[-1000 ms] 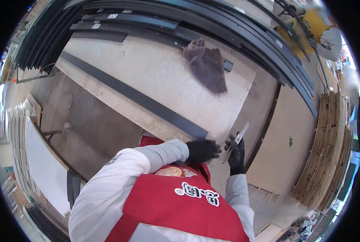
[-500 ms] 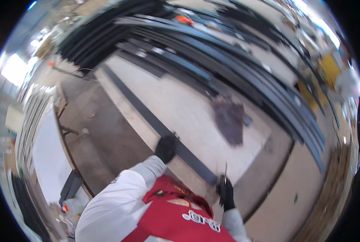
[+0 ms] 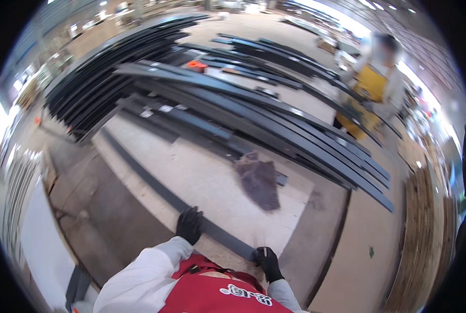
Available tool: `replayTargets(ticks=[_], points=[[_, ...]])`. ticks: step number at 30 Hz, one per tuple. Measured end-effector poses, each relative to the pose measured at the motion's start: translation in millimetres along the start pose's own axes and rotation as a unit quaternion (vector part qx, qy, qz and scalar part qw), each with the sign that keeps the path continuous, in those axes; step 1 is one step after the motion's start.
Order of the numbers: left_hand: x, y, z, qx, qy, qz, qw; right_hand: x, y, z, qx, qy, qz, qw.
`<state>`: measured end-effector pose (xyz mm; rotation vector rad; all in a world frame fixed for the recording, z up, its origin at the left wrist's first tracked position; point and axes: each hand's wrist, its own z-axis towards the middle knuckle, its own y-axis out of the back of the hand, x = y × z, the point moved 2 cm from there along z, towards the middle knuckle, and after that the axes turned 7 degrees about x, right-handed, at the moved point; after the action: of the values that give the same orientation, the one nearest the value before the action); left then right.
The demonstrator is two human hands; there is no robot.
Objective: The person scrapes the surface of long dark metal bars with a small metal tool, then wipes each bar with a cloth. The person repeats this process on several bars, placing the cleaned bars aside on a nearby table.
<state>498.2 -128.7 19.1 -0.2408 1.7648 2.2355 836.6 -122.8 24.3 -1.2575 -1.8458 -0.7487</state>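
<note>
A long dark grey strip point(image 3: 144, 177) lies slantwise along the near edge of a pale board point(image 3: 212, 195). My left hand point(image 3: 190, 226), in a black glove, rests on the strip partway along, its fingers stretched out over it. At the strip's near right end is my right hand point(image 3: 269, 264), also black-gloved, with its fingers closed around a slim, pale, upright tool point(image 3: 265, 252). Only a short part of that tool shows, and its kind cannot be made out. Farther back on the board lies a crumpled dark purplish cloth point(image 3: 259, 180).
Behind the board lie stacked long dark bars point(image 3: 274, 122), with more in a pile point(image 3: 102, 73) at the far left. An orange object point(image 3: 196, 65) sits among them. A person in a yellow apron point(image 3: 368, 94) handles bars at the back right. White panels point(image 3: 37, 245) stand left.
My view has tilted up and shows more of the far room. The right hand's thin tool stood out longer before; less of it shows now. My left hand stays on the strip.
</note>
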Motion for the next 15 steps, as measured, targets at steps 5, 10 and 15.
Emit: replayTargets(ticks=[5, 10, 15], points=[[5, 1, -3, 0.021, 0.018, 0.022, 0.999, 6, -3, 0, 0.003, -0.014, 0.027, 1.000], [-1, 3, -1, 0.025, 0.016, 0.026, 0.999, 4, -2, -5, -0.010, -0.038, 0.040, 0.998], [6, 1, -3, 0.038, 0.011, 0.038, 0.998, 10, -2, -7, 0.000, -0.039, 0.033, 0.999]])
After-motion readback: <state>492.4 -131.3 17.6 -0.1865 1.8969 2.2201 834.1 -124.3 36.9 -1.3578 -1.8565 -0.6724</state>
